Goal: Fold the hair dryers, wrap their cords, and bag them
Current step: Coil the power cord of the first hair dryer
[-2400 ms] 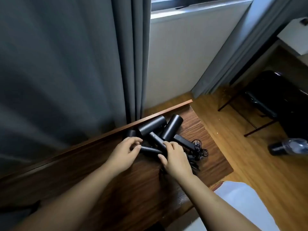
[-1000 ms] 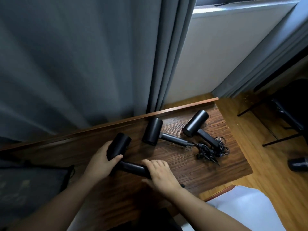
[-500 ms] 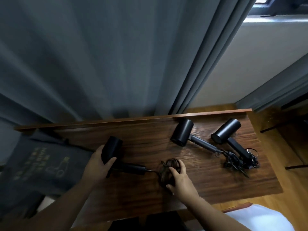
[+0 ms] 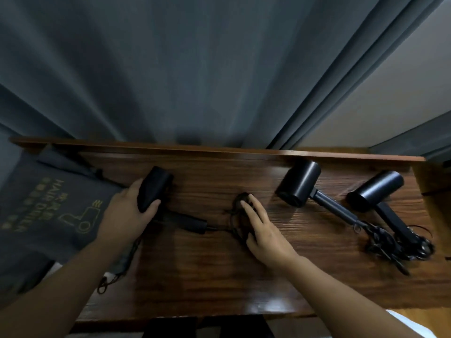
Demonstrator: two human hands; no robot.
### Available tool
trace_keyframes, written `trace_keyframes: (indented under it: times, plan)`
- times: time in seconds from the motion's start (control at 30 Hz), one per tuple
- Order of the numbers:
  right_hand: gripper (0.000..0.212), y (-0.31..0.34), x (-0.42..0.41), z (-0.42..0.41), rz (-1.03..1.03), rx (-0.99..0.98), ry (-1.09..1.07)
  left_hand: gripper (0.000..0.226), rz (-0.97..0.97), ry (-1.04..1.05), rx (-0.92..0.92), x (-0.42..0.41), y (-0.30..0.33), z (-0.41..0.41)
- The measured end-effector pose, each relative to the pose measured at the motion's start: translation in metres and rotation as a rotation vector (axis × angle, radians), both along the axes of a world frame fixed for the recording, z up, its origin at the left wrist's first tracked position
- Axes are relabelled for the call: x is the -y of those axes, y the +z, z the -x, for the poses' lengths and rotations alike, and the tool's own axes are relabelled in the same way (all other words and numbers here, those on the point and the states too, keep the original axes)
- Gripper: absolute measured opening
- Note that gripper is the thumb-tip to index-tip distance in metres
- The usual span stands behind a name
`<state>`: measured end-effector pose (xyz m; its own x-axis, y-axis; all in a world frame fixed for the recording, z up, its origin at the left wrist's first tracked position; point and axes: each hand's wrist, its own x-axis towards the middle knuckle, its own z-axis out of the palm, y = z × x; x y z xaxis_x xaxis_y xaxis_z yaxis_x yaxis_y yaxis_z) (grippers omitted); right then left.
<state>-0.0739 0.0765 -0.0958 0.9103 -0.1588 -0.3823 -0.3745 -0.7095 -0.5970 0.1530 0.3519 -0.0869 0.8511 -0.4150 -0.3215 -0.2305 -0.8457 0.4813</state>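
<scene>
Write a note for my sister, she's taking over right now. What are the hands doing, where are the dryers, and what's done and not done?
Left hand: grips the barrel of the left hair dryer, which lies unfolded on the desk.
Right hand: fingers rest on that dryer's bundled cord; nothing gripped.
Middle dryer and right dryer: lying unfolded, cords in a tangle at the right.
Grey bag: flat at the desk's left end.
Done: nothing folded or bagged yet.
Left: fold all three, wrap the cords, bag them.
</scene>
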Motion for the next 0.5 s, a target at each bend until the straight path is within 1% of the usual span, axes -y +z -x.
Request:
trace_keyframes:
  times: [0.17,0.33,0.4,0.5]
  plan:
    - [0.09,-0.029,0.013,0.01,-0.031,0.1,0.019,0.066,-0.057,-0.016,0.071,0.009,-0.004,0.007]
    - [0.095,-0.05,0.014,0.016,-0.007,0.198,0.081,0.071,-0.173,-0.053,0.214,0.013,-0.014,0.012]
    - [0.093,-0.054,0.014,0.019,-0.005,0.244,0.071,0.07,-0.161,-0.102,0.33,0.012,-0.022,0.015]
    - [0.086,-0.061,0.015,0.028,-0.064,0.32,-0.006,0.057,-0.151,-0.207,0.588,0.011,-0.037,0.018]
